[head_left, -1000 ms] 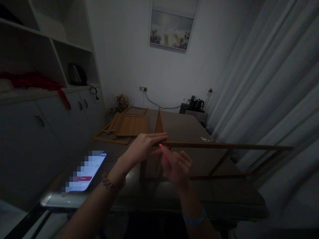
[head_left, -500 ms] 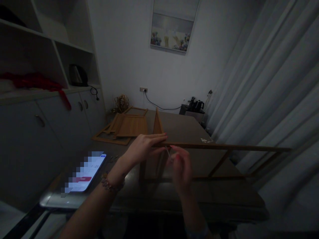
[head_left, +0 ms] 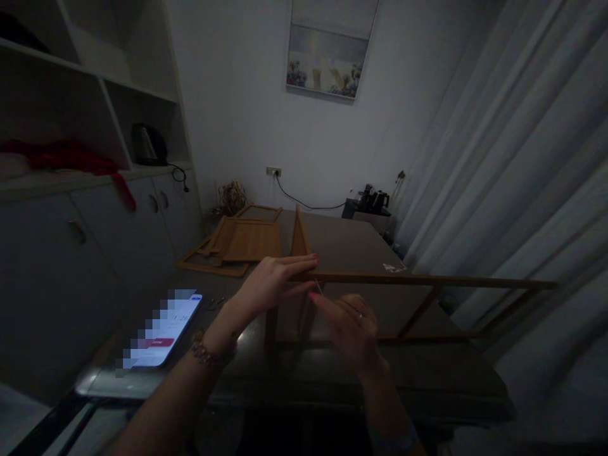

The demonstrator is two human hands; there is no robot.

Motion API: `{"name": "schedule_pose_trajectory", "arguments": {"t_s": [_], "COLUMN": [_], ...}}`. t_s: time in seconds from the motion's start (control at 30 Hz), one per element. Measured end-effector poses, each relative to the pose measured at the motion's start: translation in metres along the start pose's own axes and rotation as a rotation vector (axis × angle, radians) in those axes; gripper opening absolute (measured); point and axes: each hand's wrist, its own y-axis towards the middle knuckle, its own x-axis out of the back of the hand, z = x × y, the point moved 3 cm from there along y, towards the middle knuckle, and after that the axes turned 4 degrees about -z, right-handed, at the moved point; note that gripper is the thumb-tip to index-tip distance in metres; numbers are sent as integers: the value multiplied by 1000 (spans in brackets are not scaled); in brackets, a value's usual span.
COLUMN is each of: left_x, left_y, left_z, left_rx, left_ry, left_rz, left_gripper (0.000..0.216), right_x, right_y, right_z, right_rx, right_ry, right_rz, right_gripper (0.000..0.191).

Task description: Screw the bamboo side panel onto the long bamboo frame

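A wooden frame [head_left: 427, 280] stands on edge on the dark table [head_left: 351, 244], its top rail running right from my hands. A wooden panel [head_left: 301, 238] stands upright against its left end. My left hand [head_left: 270, 283] grips the top rail at that joint, fingers laid flat over it and thumb under. My right hand [head_left: 349, 329] pinches a thin metal tool [head_left: 318, 288] whose tip meets the rail just under my left fingers.
A lit phone [head_left: 164, 329] lies at the table's near left corner on a tray. More wooden panels [head_left: 237, 244] lie flat at the far left. White cabinets and shelves with a kettle [head_left: 147, 144] line the left wall. Curtains hang on the right.
My right hand has turned and shifted slightly right and down while it keeps the thin tool at the joint. My left hand and the frame have stayed put.
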Motion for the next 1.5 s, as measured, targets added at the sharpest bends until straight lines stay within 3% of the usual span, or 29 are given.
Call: {"name": "schedule_pose_trajectory", "arguments": {"t_s": [0.2, 0.27, 0.4, 0.57, 0.67, 0.9, 1.0, 1.1, 1.2, 1.33, 1.5], "left_x": [0, 0, 0, 1, 1, -1, -1, 1, 2, 1, 1], "left_y": [-1, -1, 0, 0, 0, -1, -1, -1, 0, 0, 0], "left_z": [1, 1, 1, 0, 0, 2, 2, 0, -1, 0, 0], "left_rx": [-7, -3, 11, 2, 0, 10, 1, -13, -20, -18, -12], "left_ry": [-11, -25, -31, -35, -29, -21, -25, -23, -24, -1, 4], "left_rz": [8, 0, -5, -8, -16, 0, -9, -19, -28, -19, -34], "left_gripper": [45, 44, 43, 43, 43, 43, 42, 41, 41, 42, 41], "right_x": [-15, -17, -11, -2, 0, -15, -21, -23, -24, -18, 0], "right_y": [1, 0, 2, 2, 1, 10, 10, 2, -7, -12, -6], "right_z": [8, 8, 1, -9, -12, -3, 1, 1, 1, 2, 2], "right_rx": [-528, -604, -496, -245, -185, -85, -149, -368, -537, -409, -215], "right_ry": [398, 481, 460, 381, 340, 130, 84, 146, 236, 200, -141], "right_rz": [-55, -48, -4, 94, 129, -88, -205, -310, -304, -217, -230], "right_gripper": [22, 18, 12, 25, 26, 3, 10, 28, 26, 13, 4]}}
